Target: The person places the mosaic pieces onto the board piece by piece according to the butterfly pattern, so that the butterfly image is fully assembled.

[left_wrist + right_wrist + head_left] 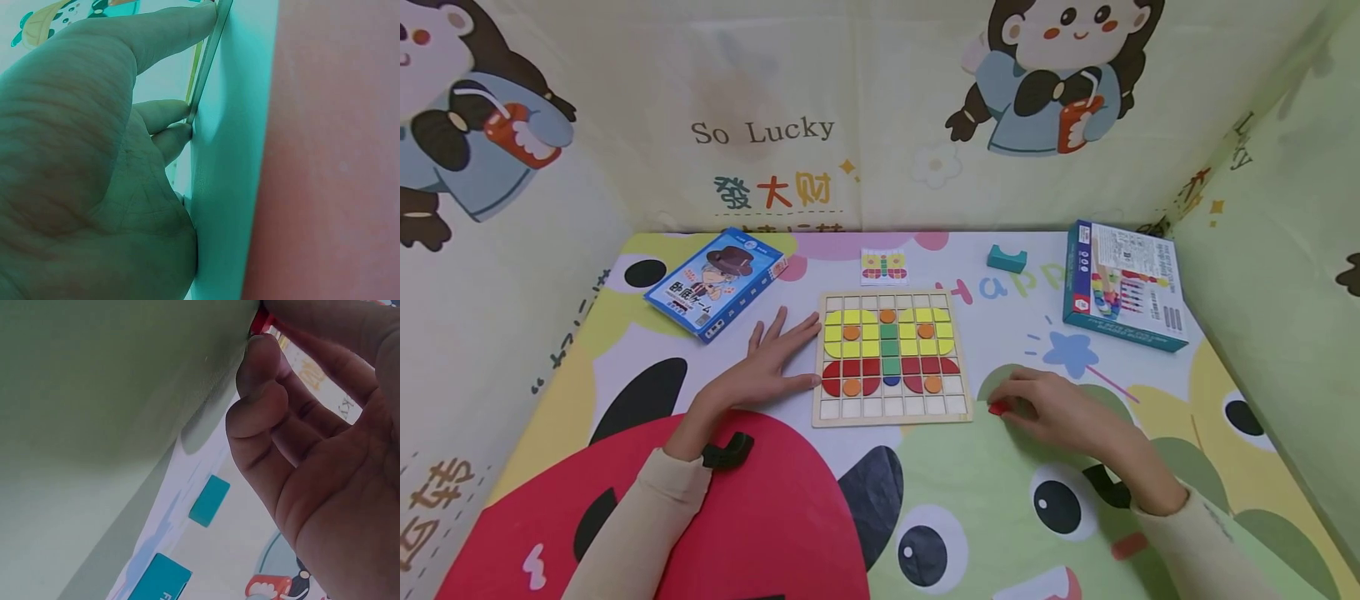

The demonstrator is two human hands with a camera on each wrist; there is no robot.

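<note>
A square wooden grid board lies on the table with flat colored tiles forming a butterfly: yellow upper wings, red lower wings, a green body and orange round dots. My left hand is spread flat at the board's left side, thumb and fingertips against its edge; the left wrist view shows those fingertips at the rim. To the right of the board, my right hand pinches a small red tile between thumb and fingers, low over the tablecloth. In the right wrist view the hand mostly covers this tile.
Behind the board lies a butterfly pattern card. A blue card-game box is at the back left, a teal-edged box at the back right. A small teal block stands between card and box. Printed cloth walls surround the table.
</note>
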